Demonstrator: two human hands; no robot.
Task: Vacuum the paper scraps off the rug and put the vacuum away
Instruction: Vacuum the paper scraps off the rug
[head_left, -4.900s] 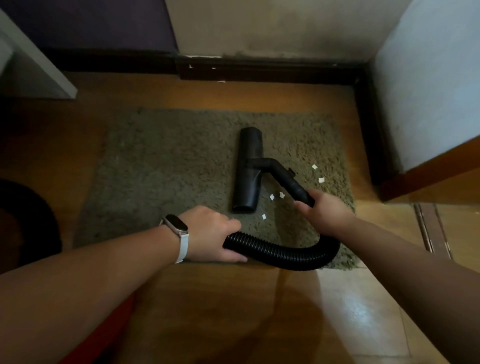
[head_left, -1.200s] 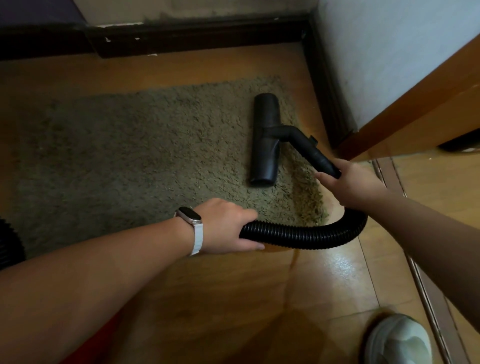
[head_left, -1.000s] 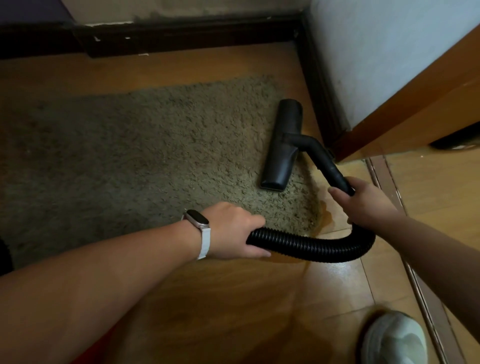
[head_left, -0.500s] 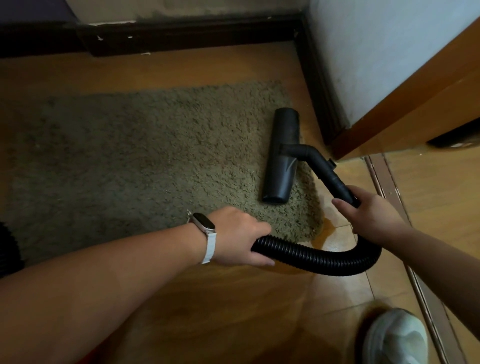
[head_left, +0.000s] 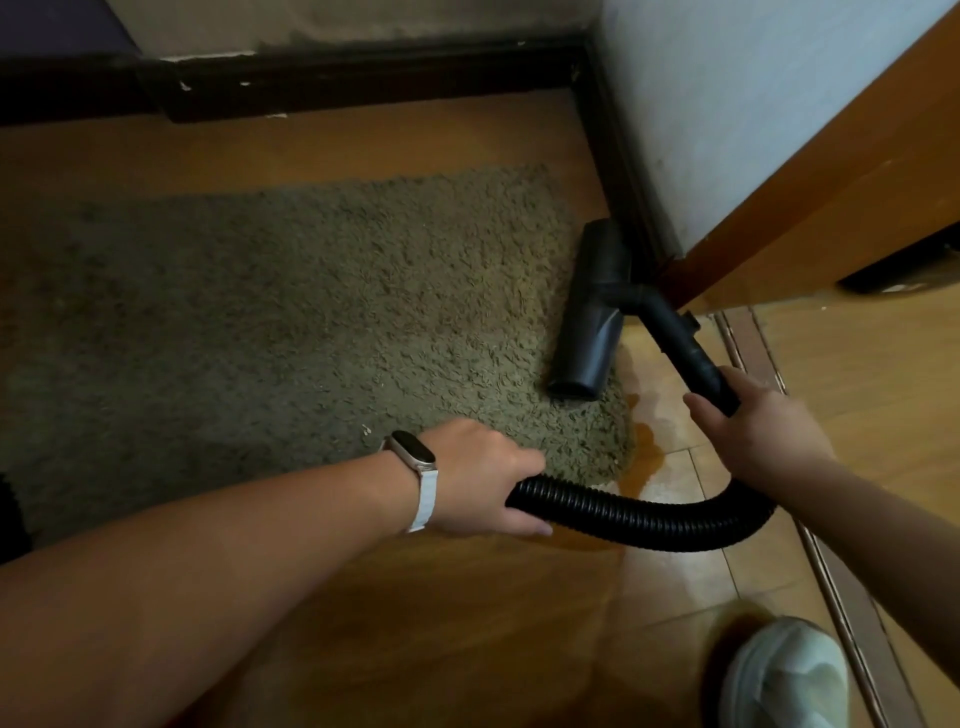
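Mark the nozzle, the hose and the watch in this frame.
nozzle (head_left: 592, 312), head view, middle of the black floor head.
hose (head_left: 639, 522), head view, ribbed stretch low in its curve.
watch (head_left: 413, 447), head view, middle of its face.

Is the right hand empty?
No, the right hand grips the smooth black vacuum wand, while the left hand holds the black ribbed hose.

Rug (head_left: 311, 322) fills the centre and left of the frame, with floor (head_left: 467, 623) around it. Nozzle (head_left: 592, 312) sits on the rug's right edge, just beside the baseboard (head_left: 631, 208) at upper right. Its tube (head_left: 680, 343) slants down-right into the right hand (head_left: 753, 431). Below that, the hose (head_left: 639, 519) loops leftward over the floor into the left hand (head_left: 483, 483), at the rug's near edge. 1 shoe (head_left: 784, 675) sits at lower right.
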